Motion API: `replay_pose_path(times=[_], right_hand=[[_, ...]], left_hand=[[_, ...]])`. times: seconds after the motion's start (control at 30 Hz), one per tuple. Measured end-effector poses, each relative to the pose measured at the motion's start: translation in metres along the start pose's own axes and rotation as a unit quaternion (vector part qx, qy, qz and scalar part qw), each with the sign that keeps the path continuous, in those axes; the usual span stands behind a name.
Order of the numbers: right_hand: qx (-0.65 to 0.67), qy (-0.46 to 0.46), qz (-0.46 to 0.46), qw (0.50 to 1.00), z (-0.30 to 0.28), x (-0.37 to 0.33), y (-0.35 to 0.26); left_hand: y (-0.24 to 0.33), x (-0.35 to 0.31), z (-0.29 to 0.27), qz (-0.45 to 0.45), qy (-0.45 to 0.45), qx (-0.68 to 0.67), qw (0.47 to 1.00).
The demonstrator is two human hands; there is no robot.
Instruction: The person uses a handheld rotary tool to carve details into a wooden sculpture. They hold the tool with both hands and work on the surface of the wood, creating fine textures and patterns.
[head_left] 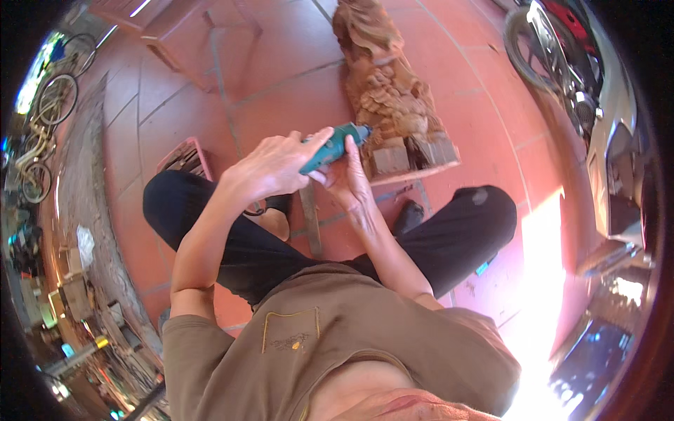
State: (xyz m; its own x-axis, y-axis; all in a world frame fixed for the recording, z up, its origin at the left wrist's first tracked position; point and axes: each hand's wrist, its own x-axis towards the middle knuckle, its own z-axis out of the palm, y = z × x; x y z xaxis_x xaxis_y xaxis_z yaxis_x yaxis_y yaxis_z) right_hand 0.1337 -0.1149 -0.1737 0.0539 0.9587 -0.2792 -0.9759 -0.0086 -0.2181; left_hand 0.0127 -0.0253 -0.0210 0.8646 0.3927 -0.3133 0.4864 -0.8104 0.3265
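Both my hands are around a green handheld power tool (327, 150), possibly a rotary grinder, with a grey front end tilted up to the right. My left hand (275, 163) wraps the rear of its body from the left. From below, my right hand (348, 181) grips the body, its thumb lying along the side near the front. Just beyond the tool's tip lies a carved wooden sculpture (393, 98), brown with deep relief and a flat block-like base towards me. Whether the tip touches the wood cannot be made out.
A pink tray (199, 156) with dark thin pieces sits beyond my left knee. A wooden strip (310, 219) lies on the tiled floor between my legs. At the far left stands a wooden chair-like piece (165, 42); bicycles (53, 105) line the left, and a motorbike (586, 105) stands right.
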Motion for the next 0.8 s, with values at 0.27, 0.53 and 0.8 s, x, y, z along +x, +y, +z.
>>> replay_pose_path(times=[0.27,0.53,0.8], right_hand=[[-0.007,-0.017,-0.011,1.0,0.014,0.002,-0.005],[-0.015,-0.021,-0.015,1.0,0.015,0.005,-0.008],[0.02,-0.027,-0.018,0.999,0.015,0.006,-0.01]], left_hand=[[-0.006,0.004,-0.011,0.011,0.008,0.003,1.0],[-0.012,0.009,-0.012,0.032,0.024,0.006,0.999],[-0.011,0.009,-0.01,0.034,0.035,0.009,0.999]])
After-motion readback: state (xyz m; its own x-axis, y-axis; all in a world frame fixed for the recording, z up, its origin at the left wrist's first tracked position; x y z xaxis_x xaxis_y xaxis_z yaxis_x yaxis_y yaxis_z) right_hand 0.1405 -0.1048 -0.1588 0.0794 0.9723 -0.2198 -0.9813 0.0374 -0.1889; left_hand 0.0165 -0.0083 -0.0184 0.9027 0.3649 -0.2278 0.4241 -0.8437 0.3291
